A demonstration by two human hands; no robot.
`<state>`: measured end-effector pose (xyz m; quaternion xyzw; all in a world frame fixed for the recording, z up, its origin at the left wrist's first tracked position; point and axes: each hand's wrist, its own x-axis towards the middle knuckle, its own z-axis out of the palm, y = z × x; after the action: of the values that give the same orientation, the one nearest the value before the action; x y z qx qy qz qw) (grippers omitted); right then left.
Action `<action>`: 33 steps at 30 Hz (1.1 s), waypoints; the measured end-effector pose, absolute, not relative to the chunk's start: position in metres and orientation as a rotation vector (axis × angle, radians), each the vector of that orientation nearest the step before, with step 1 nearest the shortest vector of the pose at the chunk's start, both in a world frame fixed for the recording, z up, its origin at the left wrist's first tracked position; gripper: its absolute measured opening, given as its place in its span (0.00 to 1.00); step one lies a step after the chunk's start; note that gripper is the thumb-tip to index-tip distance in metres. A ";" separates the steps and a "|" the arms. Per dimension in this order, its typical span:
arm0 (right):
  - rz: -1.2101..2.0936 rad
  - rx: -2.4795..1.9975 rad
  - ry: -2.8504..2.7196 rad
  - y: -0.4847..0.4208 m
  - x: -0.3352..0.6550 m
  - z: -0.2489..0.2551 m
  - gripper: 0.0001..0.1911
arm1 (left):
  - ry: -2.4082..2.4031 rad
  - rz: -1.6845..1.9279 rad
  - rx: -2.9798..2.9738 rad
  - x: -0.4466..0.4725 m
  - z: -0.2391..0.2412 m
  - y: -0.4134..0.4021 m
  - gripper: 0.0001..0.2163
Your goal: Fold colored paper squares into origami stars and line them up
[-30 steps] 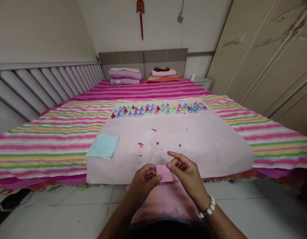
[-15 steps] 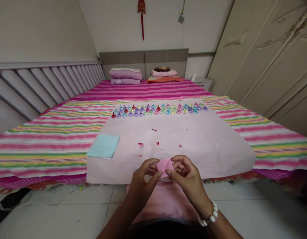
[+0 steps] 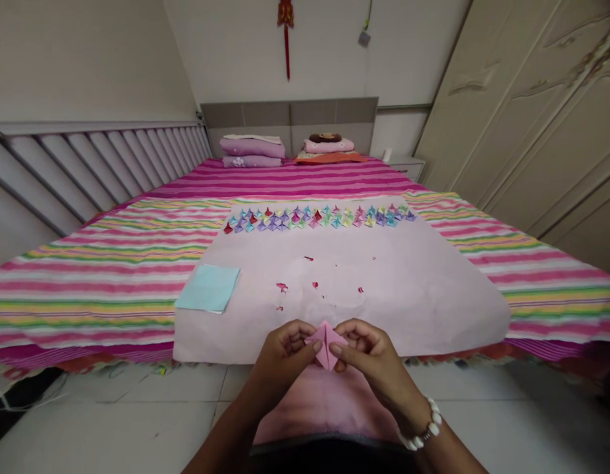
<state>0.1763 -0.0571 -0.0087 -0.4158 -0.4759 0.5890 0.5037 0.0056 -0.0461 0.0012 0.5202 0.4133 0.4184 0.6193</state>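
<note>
A small piece of folded pink paper (image 3: 327, 336), diamond-shaped with a crease down its middle, is held upright between both hands just over the near edge of the pale sheet (image 3: 408, 283). My left hand (image 3: 289, 345) pinches its left side, thumb on the front face. On the right side, my right hand (image 3: 367, 345), with a white beaded bracelet (image 3: 433, 421) at the wrist, pinches it the same way. The fingers behind the paper are partly hidden. To the left on the sheet lies a stack of light-blue square paper (image 3: 209, 288).
Rows of small folded paper pieces (image 3: 309, 218) in many colours line the sheet's far end. Several red scraps (image 3: 282, 288) are scattered mid-sheet. The sheet lies on a bed with a striped cover (image 3: 112, 270). A wardrobe (image 3: 522, 131) stands at the right.
The pink paper has turned from a squarish to a point-up diamond pose, its middle crease now vertical. Both hands have shifted their grip to its side corners.
</note>
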 end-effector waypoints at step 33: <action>1.341 -0.985 -1.035 -0.055 0.166 -0.010 0.23 | 1.169 1.069 1.019 0.015 -0.007 -0.046 0.10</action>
<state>0.1659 -0.0551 -0.0105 -0.4176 -0.4386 0.5684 0.5570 0.0154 -0.0457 -0.0066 0.4374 0.5020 0.4587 0.5884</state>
